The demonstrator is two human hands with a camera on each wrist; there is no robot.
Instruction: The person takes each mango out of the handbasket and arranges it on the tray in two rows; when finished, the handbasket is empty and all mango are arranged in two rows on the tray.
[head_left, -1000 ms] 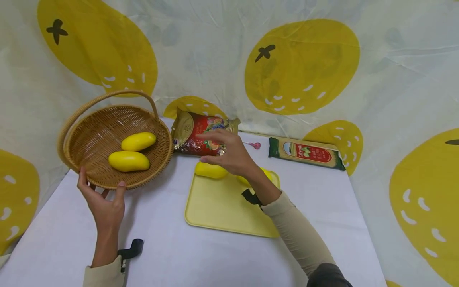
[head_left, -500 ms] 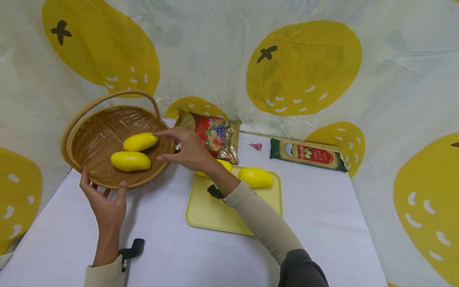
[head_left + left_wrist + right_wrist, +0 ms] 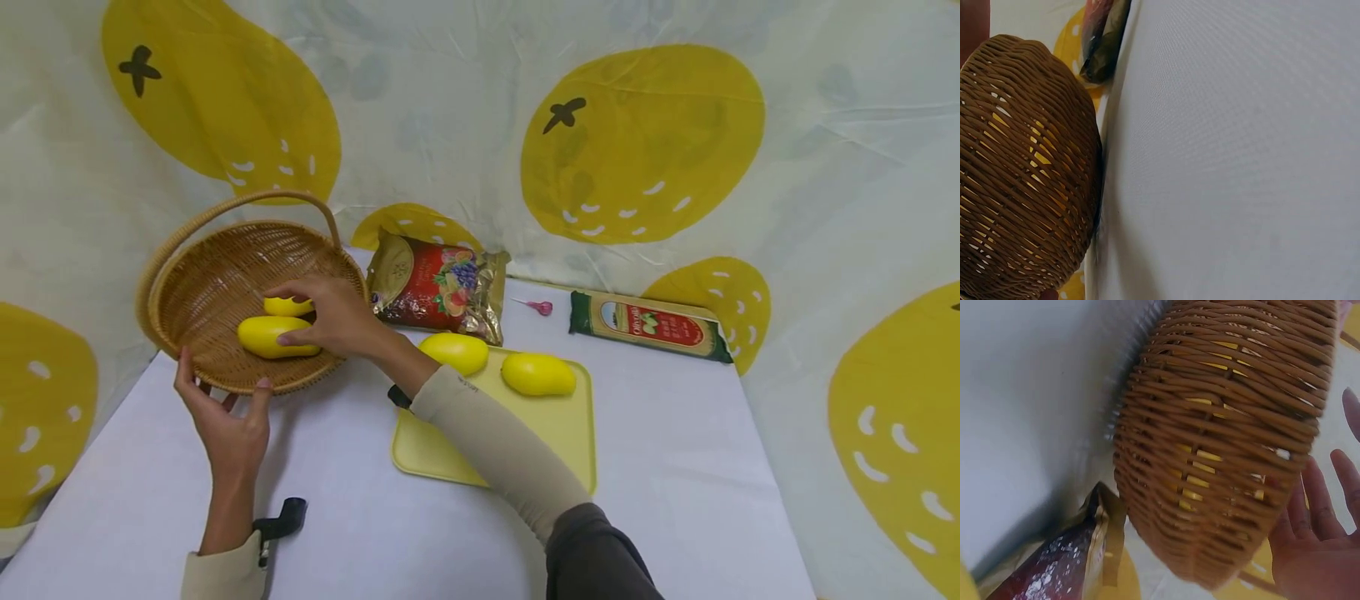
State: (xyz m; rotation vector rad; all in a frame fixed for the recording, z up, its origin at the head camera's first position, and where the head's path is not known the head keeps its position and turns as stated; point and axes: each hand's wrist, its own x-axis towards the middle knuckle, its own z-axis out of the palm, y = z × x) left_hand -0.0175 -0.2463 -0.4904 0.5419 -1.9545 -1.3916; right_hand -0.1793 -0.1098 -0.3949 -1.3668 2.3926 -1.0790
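Observation:
Tilted up off the table, a wicker basket [image 3: 217, 275] holds two yellow mangoes. My left hand [image 3: 228, 425] grips its near rim, thumb and fingers on the edge. My right hand [image 3: 337, 317] reaches in over the right rim, thumb apart from the fingers. Those fingers lie over the rear mango [image 3: 285, 307] and partly cover it, while the thumb overlaps the front mango [image 3: 266, 335]. A firm hold is not visible. In the right wrist view, the right hand [image 3: 1310, 562] shows past the woven wall. The left wrist view shows mainly the basket's underside [image 3: 1022, 169].
Two more mangoes, one left [image 3: 457, 352] and one right [image 3: 538, 374], lie on a yellow tray [image 3: 427, 458]. Behind stand a red and gold candy bag [image 3: 435, 287], a pink lollipop-like item [image 3: 540, 307] and a green-ended pasta pack [image 3: 651, 325] near the fruit-patterned cloth.
My right hand has moved left from above the tray into the basket, uncovering the tray's mangoes and the candy bag. My left hand keeps its grip on the basket.

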